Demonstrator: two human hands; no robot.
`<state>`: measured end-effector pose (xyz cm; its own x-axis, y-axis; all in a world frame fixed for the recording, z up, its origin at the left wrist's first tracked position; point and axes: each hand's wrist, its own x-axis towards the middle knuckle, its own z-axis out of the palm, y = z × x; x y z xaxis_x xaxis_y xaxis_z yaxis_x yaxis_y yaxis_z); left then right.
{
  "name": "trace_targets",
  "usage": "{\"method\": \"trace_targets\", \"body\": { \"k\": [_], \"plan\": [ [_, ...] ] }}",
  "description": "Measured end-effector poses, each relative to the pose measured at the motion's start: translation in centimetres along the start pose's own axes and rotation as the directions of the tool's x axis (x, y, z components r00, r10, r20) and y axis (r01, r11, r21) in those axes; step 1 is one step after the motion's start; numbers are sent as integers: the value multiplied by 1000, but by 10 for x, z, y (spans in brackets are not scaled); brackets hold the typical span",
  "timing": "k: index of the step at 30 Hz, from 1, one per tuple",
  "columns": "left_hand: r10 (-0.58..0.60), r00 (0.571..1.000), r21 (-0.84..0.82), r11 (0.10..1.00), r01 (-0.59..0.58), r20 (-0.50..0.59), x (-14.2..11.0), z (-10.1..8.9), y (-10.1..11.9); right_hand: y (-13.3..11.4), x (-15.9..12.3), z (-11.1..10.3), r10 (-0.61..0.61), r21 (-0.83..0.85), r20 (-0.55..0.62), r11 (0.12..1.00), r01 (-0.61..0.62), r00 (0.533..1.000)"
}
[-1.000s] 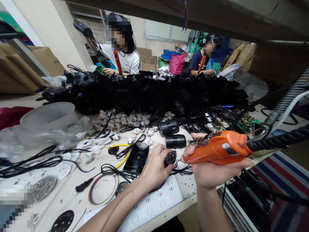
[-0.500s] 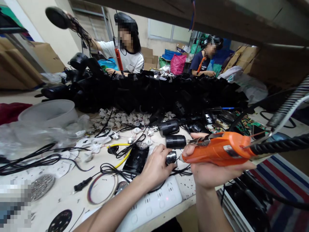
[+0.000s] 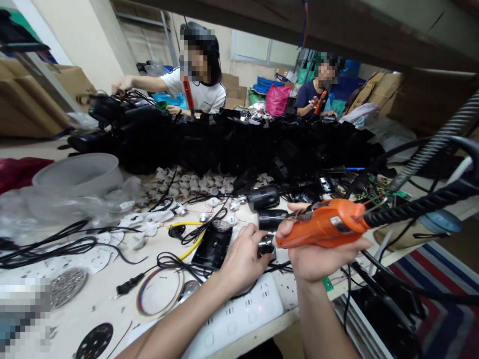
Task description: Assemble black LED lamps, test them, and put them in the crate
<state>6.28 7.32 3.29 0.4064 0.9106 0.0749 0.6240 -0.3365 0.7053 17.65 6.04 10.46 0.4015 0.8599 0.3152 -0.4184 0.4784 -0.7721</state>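
My right hand [image 3: 318,257] is wrapped round an orange electric screwdriver [image 3: 324,224], held level with its tip pointing left. That tip meets a small black cylindrical housing [image 3: 266,244], and the exact contact point is hidden. My left hand [image 3: 243,254] grips the housing between thumb and fingers on the bench. Just behind it lie two black ribbed cylinders [image 3: 264,198]. A black rectangular part [image 3: 212,247] sits left of my left hand, beside a yellow cable [image 3: 192,245]. Under my left forearm is a white power strip [image 3: 239,314].
A long heap of black parts [image 3: 232,144] spans the bench, with small white pieces [image 3: 187,184] before it. At left are a translucent tub [image 3: 78,172], a dish of screws [image 3: 67,288] and a tape roll [image 3: 159,294]. Two co-workers [image 3: 204,94] sit opposite. A spring-covered cord [image 3: 426,144] hangs at right.
The screwdriver has shifted left, its tip now up against the housing. One co-worker's raised hand has lowered a black round part to the heap; the other has lifted a hand beside their screwdriver.
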Motion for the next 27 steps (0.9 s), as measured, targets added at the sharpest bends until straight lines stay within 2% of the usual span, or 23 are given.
{"method": "trace_targets", "body": {
  "k": [7,11,17,23,27],
  "plan": [
    [0,1000,-7,1000,0,5,0,-1,0,4,1,3,48,30,-26,998,-47,999],
    [3,1000,-12,1000,-3,2,0,0,0,6,3,3,34,10,-15,999,-33,999],
    [-11,1000,-25,1000,11,6,-1,-1,1,8,5,4,80,-21,-51,996,-82,995],
    [-10,1000,-116,993,10,3,0,0,-5,10,6,10,89,-95,44,992,-84,995],
    [-79,997,-155,985,81,21,5,0,-12,13,8,14,87,-89,26,992,-85,996]
  ]
}}
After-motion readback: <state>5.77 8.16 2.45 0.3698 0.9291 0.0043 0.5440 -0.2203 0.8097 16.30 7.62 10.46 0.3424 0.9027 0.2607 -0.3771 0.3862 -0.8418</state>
